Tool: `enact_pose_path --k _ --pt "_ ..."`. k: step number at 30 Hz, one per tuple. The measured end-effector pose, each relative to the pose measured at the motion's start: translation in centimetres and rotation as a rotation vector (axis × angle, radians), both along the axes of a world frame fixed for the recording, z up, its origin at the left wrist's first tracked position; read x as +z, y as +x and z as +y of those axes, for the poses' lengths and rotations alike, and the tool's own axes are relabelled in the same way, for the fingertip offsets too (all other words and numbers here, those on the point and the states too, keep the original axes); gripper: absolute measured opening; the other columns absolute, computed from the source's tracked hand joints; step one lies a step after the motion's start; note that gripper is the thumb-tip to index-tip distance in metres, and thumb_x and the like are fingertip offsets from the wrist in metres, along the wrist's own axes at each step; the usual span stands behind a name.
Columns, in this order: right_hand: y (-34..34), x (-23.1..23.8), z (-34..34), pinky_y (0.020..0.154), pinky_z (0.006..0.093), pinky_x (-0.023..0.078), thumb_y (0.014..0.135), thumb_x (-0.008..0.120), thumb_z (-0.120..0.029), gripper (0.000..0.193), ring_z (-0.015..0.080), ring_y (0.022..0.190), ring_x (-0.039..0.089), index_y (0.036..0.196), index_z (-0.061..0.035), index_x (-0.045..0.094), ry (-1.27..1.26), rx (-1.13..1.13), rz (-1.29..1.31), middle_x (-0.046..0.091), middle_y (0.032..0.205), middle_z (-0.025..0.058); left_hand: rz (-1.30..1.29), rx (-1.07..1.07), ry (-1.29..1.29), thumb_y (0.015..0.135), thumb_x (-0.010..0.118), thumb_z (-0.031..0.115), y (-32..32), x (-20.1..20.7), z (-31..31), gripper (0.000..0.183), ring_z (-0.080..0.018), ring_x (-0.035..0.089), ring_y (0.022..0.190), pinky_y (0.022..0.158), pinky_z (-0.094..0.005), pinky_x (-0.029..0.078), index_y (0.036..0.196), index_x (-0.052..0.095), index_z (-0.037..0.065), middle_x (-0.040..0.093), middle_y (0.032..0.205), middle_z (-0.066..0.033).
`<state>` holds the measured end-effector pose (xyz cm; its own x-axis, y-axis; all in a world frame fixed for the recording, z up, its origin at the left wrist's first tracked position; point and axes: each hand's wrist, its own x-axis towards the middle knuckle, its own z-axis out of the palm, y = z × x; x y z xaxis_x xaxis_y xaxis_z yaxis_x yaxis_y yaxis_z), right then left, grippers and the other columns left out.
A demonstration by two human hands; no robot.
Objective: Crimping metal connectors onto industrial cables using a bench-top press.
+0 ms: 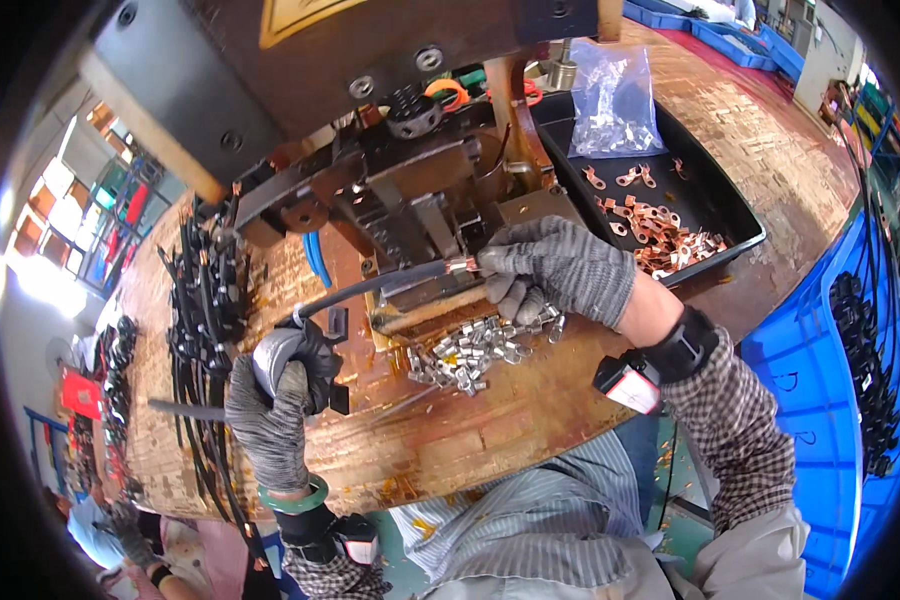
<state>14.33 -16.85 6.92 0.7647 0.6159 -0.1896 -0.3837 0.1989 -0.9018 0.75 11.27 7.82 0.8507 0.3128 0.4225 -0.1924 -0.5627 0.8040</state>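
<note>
My left hand [275, 420], in a grey knit glove, is closed round a black cable [375, 284] at a bulky black fitting [322, 360] with a grey band. The cable's tail sticks out to the left of that hand. From the fitting the cable rises to the right, up to the front of a metal press. At its far end is a small metal cable lug [459, 265], partly covered by the fingers of my gloved right hand [550, 268], which pinch it. Just below that hand lies a heap of silver lugs [470, 350] on the wooden table.
The dark metal press [410, 200] stands directly ahead. A black tray [740, 215] to its right holds copper lugs [660, 235] and a plastic bag of lugs [615, 105]. Black cables [205, 300] are bundled at left. Blue crates [805, 400] stand at right; another person's hand [130, 530] shows lower left.
</note>
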Motion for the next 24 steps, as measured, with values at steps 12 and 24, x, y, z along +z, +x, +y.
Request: enact_pose_path --k 12,24 --pt "3.0 0.4 0.3 0.047 0.0241 0.052 0.084 0.058 -0.018 0.022 0.0174 0.058 0.062 0.092 0.0025 0.059 0.022 0.144 0.072 0.063 0.075 0.0114 -0.02 0.013 -0.031 0.083 0.059 0.024 1.2 -0.4 -0.7 0.029 -0.0087 0.054 0.07 0.061 -0.0191 0.042 0.099 0.057 -0.001 0.059 0.085 -0.0032" --pt "2.5 1.4 1.2 0.044 0.0263 0.051 0.086 0.053 -0.018 0.018 0.0167 0.054 0.062 0.09 -0.0009 0.057 -0.304 0.027 -0.243 0.061 0.066 0.0085 0.026 0.006 -0.105 0.084 0.058 0.022 0.9 -0.2 -1.2 0.03 -0.0095 0.053 0.076 0.068 -0.021 0.043 0.103 0.056 -0.001 0.059 0.089 -0.0027"
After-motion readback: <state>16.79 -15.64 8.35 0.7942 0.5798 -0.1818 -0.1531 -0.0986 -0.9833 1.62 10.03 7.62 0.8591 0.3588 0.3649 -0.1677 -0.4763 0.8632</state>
